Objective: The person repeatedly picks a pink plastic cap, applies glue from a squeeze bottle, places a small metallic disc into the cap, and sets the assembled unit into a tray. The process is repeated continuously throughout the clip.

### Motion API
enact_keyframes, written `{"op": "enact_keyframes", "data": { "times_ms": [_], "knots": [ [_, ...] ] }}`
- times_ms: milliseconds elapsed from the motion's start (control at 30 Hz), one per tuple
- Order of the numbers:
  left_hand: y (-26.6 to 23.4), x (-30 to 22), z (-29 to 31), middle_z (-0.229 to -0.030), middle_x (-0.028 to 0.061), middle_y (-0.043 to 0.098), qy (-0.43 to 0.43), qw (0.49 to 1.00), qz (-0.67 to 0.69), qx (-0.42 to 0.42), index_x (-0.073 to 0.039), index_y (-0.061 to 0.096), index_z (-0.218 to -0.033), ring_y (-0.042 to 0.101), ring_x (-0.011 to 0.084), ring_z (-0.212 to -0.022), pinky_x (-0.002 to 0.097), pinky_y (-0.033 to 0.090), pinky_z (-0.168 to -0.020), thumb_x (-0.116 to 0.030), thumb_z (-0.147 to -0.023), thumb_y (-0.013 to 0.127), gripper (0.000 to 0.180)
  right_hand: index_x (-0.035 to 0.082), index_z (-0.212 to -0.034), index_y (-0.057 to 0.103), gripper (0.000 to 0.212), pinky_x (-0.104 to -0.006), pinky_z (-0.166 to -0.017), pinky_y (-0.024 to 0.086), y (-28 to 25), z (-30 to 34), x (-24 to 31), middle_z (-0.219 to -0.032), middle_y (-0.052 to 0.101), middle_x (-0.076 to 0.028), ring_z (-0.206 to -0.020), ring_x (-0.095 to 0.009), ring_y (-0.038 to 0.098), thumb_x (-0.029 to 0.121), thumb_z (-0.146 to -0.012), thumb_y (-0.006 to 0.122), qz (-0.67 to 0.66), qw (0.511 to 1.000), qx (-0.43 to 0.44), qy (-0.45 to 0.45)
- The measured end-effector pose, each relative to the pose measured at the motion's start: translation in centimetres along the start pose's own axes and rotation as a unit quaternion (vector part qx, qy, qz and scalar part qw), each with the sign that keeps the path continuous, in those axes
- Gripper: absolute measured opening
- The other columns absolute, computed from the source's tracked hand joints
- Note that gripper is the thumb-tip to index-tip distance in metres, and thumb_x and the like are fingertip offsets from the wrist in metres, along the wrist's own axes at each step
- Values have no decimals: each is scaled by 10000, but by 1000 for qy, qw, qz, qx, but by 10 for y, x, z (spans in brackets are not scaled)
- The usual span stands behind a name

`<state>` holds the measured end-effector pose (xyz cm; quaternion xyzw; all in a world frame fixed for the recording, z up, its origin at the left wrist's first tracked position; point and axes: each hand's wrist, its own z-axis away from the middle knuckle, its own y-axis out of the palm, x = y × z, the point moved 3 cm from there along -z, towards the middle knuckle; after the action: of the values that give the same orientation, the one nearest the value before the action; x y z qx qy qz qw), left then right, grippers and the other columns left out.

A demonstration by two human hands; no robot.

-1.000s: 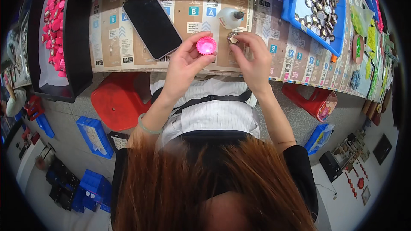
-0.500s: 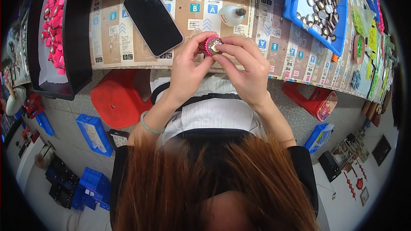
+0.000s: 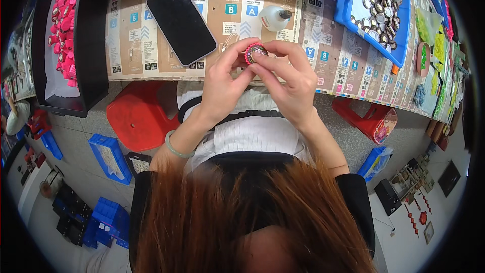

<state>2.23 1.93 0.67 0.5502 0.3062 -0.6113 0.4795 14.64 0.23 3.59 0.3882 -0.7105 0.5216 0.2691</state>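
Between my two hands, just over the table's near edge, is a small round piece (image 3: 256,50) with a pink ridged rim and a dark patterned face. My left hand (image 3: 225,82) is closed, its thumb and fingers gripping the pink rim from the left. My right hand (image 3: 293,78) is closed on the same piece from the right, with fingertips lying over its face and hiding part of it. A white squeeze bottle (image 3: 273,18) with a dark tip stands just beyond my fingers. Left of it lies a phone (image 3: 183,25) with a black screen.
On the left, a black tray (image 3: 96,60) holds many pink ridged pieces (image 3: 64,30). A blue tray (image 3: 401,53) at the right holds many small round metal-rimmed pieces (image 3: 379,7). Red stools (image 3: 134,121) stand under the table (image 3: 131,65); blue bins (image 3: 108,220) sit on the floor.
The round piece has turned slightly in my fingers. My right fingers have shifted over its face, and both hands stay in nearly the same place.
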Motion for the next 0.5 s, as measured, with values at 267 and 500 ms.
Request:
{"op": "enact_keyframes", "data": {
  "times_ms": [267, 500],
  "knots": [
    [5, 6, -2, -1068, 81, 504, -121, 931, 344, 29, 0, 411, -1180, 521, 122, -929, 246, 431, -822, -28, -826, 501, 367, 12, -1021, 553, 435, -372, -769, 413, 1, 3, 6, -994, 528, -132, -896, -299, 499, 46, -607, 679, 16, 999, 31, -41],
    [3, 10, -2, -948, 77, 563, -148, 955, 257, 22, 24, 440, -1147, 562, 126, -816, 246, 470, -741, -59, -842, 496, 322, -11, -1133, 424, 553, -354, -733, 419, 8, 4, 1, -978, 511, -148, -859, -301, 494, -65, -608, 591, -14, 998, 49, -38]
  ]
}}
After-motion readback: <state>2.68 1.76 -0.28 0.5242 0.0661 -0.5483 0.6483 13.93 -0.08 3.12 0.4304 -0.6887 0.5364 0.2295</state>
